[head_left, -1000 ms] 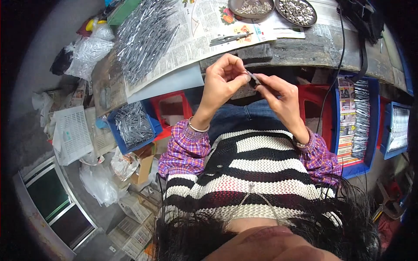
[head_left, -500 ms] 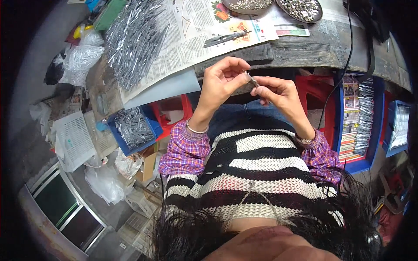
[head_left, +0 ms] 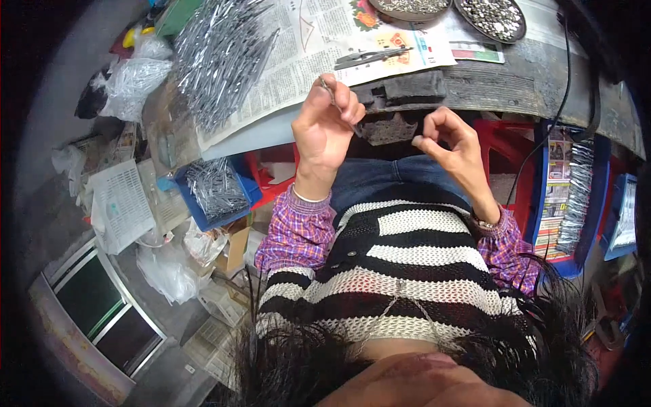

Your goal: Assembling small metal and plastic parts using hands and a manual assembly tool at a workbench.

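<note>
A worn tabletop (head_left: 515, 78) spread with newspaper (head_left: 305, 54), and two hands raised at its near edge.

A heap of metal rods (head_left: 217, 57) lies on the newspaper's left part; tweezers (head_left: 373, 56) rest farther right, with two round trays (head_left: 494, 16) of small metal bits at the far edge. Below the tabletop, a blue bin (head_left: 217, 193) holds more rods beside plastic bags (head_left: 132, 78). The left hand (head_left: 325, 129) pinches one thin rod (head_left: 333, 100) between thumb and fingertips, the other fingers curled close, just before the newspaper's edge. The right hand (head_left: 453, 142), apart from it, presses thumb to forefinger in a loop; whether anything sits between them cannot be told.
</note>
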`<action>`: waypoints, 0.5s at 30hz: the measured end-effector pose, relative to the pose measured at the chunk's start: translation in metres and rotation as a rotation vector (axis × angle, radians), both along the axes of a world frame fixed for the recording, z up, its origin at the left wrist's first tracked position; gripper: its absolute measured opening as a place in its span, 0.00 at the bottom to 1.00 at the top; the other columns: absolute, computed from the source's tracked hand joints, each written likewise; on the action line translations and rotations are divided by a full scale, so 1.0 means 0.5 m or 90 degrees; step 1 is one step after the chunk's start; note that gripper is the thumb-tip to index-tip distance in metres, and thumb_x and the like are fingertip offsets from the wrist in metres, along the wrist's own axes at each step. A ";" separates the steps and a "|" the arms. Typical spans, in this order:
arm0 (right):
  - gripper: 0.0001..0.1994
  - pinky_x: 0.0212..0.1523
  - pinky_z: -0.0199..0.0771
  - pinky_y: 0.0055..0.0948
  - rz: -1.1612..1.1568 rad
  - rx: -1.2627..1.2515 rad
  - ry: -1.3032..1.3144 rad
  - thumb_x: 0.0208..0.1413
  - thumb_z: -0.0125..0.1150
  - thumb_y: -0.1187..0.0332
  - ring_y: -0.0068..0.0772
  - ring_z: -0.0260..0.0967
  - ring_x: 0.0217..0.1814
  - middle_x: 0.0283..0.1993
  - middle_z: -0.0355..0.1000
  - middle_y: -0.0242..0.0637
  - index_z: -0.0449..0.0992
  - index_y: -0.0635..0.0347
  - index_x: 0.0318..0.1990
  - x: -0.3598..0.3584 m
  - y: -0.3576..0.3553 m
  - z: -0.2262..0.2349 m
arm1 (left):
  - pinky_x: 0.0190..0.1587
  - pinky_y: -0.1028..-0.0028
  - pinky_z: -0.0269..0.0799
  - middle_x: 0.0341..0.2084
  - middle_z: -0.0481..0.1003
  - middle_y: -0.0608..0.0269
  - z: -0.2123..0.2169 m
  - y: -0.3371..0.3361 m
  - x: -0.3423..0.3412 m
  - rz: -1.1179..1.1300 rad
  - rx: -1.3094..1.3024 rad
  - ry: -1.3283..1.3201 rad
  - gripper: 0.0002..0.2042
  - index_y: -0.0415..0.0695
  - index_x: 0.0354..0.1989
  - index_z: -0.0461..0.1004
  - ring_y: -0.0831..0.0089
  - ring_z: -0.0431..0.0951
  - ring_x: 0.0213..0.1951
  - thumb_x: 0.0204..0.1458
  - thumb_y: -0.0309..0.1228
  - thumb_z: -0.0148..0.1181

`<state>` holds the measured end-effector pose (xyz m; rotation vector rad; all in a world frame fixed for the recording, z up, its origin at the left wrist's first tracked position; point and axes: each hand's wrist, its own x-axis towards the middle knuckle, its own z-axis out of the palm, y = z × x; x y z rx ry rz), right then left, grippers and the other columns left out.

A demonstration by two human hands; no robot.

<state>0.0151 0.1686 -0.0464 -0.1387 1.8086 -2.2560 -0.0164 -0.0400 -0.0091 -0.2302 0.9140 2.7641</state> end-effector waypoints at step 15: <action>0.06 0.32 0.57 0.12 0.058 -0.148 -0.077 0.49 0.59 0.78 0.10 0.54 0.30 0.30 0.59 0.21 0.69 0.61 0.34 -0.001 0.022 0.006 | 0.23 0.76 0.55 0.19 0.65 0.65 -0.015 -0.025 0.012 0.020 -0.030 0.019 0.08 0.45 0.36 0.69 0.76 0.60 0.20 0.50 0.33 0.55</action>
